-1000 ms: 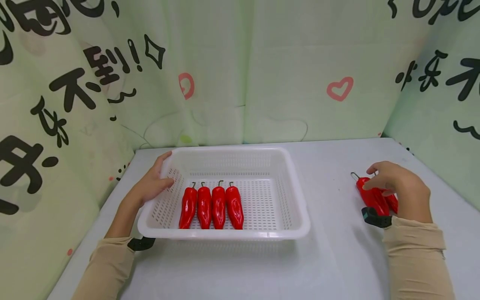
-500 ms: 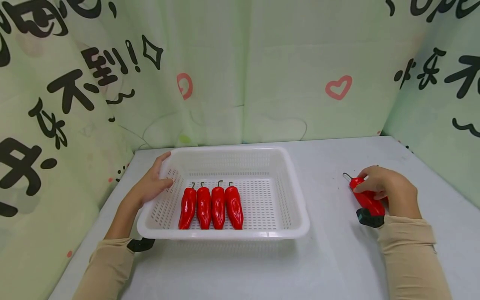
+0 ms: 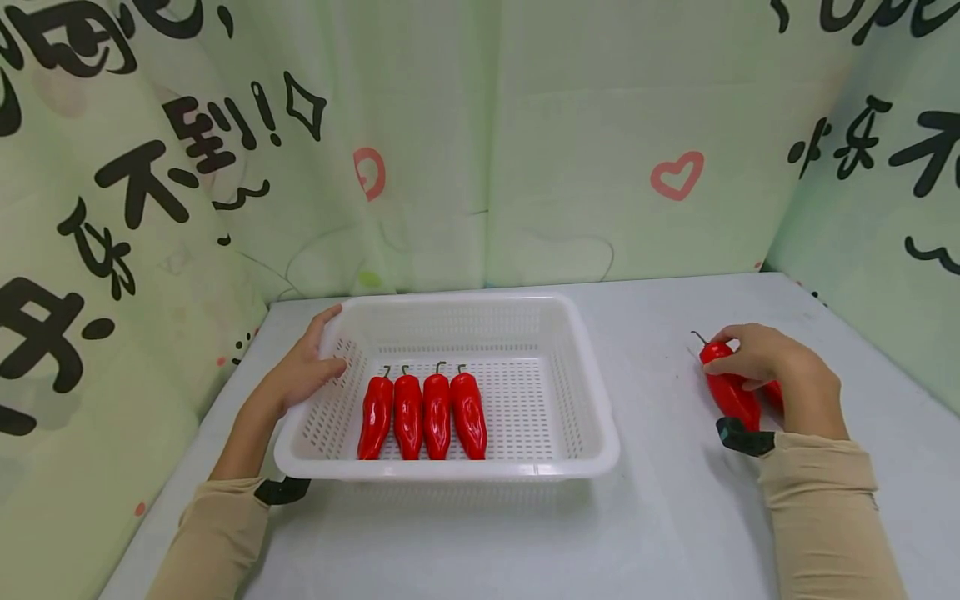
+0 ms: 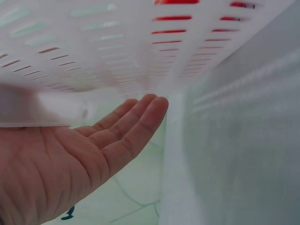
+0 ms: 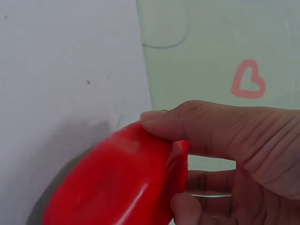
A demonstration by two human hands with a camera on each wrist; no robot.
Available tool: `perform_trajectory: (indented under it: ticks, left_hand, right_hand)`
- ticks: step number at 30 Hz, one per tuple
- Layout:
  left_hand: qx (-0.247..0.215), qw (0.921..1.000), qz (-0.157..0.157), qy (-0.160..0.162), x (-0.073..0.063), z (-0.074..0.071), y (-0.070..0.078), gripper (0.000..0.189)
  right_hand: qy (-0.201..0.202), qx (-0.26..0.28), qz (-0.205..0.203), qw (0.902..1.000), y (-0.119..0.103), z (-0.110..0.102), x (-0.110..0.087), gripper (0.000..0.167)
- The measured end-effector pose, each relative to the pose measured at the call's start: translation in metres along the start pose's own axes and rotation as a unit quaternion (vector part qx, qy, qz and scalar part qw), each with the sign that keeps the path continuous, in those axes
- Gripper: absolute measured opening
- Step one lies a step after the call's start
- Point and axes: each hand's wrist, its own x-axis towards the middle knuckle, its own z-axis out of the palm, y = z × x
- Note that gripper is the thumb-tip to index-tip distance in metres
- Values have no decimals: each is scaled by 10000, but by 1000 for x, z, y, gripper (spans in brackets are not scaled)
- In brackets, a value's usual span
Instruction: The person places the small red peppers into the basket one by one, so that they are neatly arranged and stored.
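My left hand (image 3: 303,371) holds the left side of a white perforated plastic basket (image 3: 450,470), thumb over the rim. In the left wrist view its fingers (image 4: 136,126) extend along the outside, by the slotted wall. Several glossy red peppers (image 3: 437,415) lie side by side in the basket, stems towards the back. On the right of the table, my right hand (image 3: 783,371) pinches a red pepper (image 3: 729,393) near its stem end. The right wrist view shows this pepper (image 5: 108,178) close up between thumb and fingers. Another red pepper (image 3: 773,393) is partly hidden behind the hand.
The white table (image 3: 660,517) carries everything. A pale green curtain (image 3: 570,167) with black characters and pink hearts hangs behind and along both sides. Dark wrist straps (image 3: 742,437) sit at both sleeve cuffs.
My right hand has moved left and down onto the peppers and taken hold of one, which has shifted slightly away from the other. My left hand and the basket stay in place.
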Motion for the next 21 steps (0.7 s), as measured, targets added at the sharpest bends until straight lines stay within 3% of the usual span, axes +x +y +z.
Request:
perform_trajectory:
  ticks: [11,21]
  left_hand:
    - [-1,10000,20,-9,0,0,0,86]
    - [-2,10000,9,-6,0,0,1,86]
  right_hand:
    - [727,-90,-515,9960,-15,-1,-7,79]
    - [984,107,-648,9930,-31,0,-12,82]
